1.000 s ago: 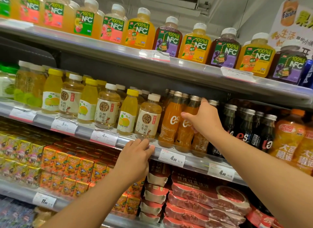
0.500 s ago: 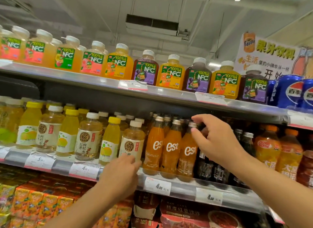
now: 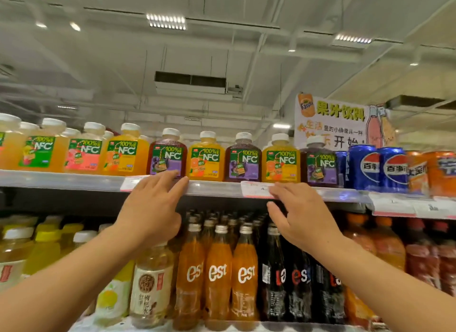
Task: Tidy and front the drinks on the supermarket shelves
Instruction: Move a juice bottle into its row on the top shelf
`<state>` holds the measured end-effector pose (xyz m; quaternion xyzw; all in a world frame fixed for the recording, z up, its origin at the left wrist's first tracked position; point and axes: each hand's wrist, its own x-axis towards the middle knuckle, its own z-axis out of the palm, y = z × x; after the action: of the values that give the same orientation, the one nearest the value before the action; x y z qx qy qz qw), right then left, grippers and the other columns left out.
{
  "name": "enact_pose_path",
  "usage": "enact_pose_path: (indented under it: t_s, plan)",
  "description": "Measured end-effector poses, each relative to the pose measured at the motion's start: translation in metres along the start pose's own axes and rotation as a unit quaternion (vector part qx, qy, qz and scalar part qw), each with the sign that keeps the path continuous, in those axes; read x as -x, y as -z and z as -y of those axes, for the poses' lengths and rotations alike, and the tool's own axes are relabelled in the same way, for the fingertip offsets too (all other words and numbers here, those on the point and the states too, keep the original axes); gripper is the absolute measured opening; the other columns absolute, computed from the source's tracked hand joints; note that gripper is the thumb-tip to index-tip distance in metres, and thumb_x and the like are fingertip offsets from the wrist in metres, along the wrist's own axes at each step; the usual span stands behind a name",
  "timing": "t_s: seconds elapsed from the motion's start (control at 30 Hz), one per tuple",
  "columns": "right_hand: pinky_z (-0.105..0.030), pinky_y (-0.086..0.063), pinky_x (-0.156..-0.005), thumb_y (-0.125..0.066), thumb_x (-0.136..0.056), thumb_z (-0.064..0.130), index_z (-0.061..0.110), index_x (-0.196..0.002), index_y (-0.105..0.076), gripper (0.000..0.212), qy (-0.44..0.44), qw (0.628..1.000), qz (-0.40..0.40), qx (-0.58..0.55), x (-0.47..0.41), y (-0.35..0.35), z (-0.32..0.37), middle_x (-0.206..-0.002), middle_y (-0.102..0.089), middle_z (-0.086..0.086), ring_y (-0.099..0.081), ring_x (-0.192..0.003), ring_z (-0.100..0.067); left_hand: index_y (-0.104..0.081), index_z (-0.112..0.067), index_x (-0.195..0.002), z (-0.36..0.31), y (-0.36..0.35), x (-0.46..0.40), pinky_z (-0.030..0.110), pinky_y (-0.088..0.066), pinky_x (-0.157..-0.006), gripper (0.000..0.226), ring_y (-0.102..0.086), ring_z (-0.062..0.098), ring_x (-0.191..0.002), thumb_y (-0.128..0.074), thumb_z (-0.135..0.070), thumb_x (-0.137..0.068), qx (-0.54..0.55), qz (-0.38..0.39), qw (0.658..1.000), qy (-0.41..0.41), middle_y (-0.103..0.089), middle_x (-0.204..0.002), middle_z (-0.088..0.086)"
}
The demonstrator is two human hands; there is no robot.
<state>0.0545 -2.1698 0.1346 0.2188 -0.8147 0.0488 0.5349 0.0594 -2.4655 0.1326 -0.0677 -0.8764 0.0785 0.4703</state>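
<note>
Both hands are raised to the lip of the top shelf (image 3: 74, 181), fingers extended and nothing held. The left hand (image 3: 150, 213) is placed just below the dark purple NFC juice bottle (image 3: 167, 156) (upright, label forward), its fingertips at the bottle's base. The right hand (image 3: 301, 218) lies below the orange NFC bottle (image 3: 280, 160), slightly farther off.

Two bare forearms are showing, with no sleeve, cuff or watch reaching into view on either one. The left hand (image 3: 150, 215) is wearing no glove and no ring, and the right hand (image 3: 302, 219) is going just as bare, its fingernails showing short and unpainted.
</note>
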Motion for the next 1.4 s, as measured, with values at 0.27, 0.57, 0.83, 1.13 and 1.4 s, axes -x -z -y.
enact_pose_path:
  t_s: [0.27,0.57,0.83,1.13,1.4]
  plan:
    - [-0.032,-0.041,-0.063,-0.046,-0.095,0.035,0.019,-0.074,-0.063,0.031,-0.048,0.999,0.012,-0.023,-0.017,0.002,0.002,-0.073,-0.061,0.008,-0.051,-0.072,-0.011,-0.058,-0.025,-0.124,0.0,0.001,-0.006,0.037,-0.045,-0.089,0.052,-0.056,0.021,-0.105,-0.07,-0.032,-0.073,0.023,-0.047,0.999,-0.009,-0.06,-0.115,-0.002]
    - [-0.04,-0.039,-0.101,-0.058,-0.093,0.036,0.016,-0.143,-0.04,0.057,-0.256,0.95,-0.091,-0.155,-0.086,0.002,-0.019,-0.144,-0.044,-0.005,-0.043,-0.129,-0.022,-0.065,-0.021,-0.101,0.001,-0.006,-0.006,0.037,-0.048,-0.072,0.049,-0.058,0.024,-0.083,-0.081,-0.029,-0.055,0.026,-0.096,0.995,-0.024,-0.062,-0.091,0.001]
    - [-0.035,-0.05,-0.085,-0.063,-0.088,0.047,0.026,-0.142,-0.043,0.062,-0.287,0.938,-0.049,-0.188,-0.087,-0.007,-0.033,-0.112,-0.051,0.011,-0.053,-0.1,-0.012,-0.065,-0.016,-0.102,0.007,-0.016,-0.008,0.041,-0.049,-0.067,0.061,-0.058,0.029,-0.078,-0.085,-0.026,-0.044,0.021,-0.124,0.99,-0.056,-0.062,-0.089,0.006]
    - [-0.03,-0.048,-0.078,-0.081,-0.069,0.052,0.037,-0.113,-0.039,0.062,-0.24,0.942,-0.109,-0.208,-0.077,-0.007,-0.037,-0.106,-0.052,0.015,-0.054,-0.098,-0.011,-0.066,-0.015,-0.105,0.001,-0.012,-0.008,0.044,-0.05,-0.068,0.07,-0.059,0.031,-0.081,-0.088,-0.026,-0.039,0.0,-0.128,0.991,-0.039,-0.062,-0.091,0.008]
    - [-0.03,-0.041,-0.086,-0.087,-0.061,0.05,0.027,-0.133,-0.048,0.085,-0.197,0.951,-0.062,-0.231,-0.072,0.016,-0.044,-0.12,-0.049,0.01,-0.048,-0.109,-0.013,-0.03,-0.033,-0.145,-0.003,-0.001,-0.005,0.038,-0.032,-0.106,0.081,-0.036,0.019,-0.128,-0.063,-0.048,-0.072,-0.01,0.007,1.0,0.011,-0.04,-0.138,-0.006]
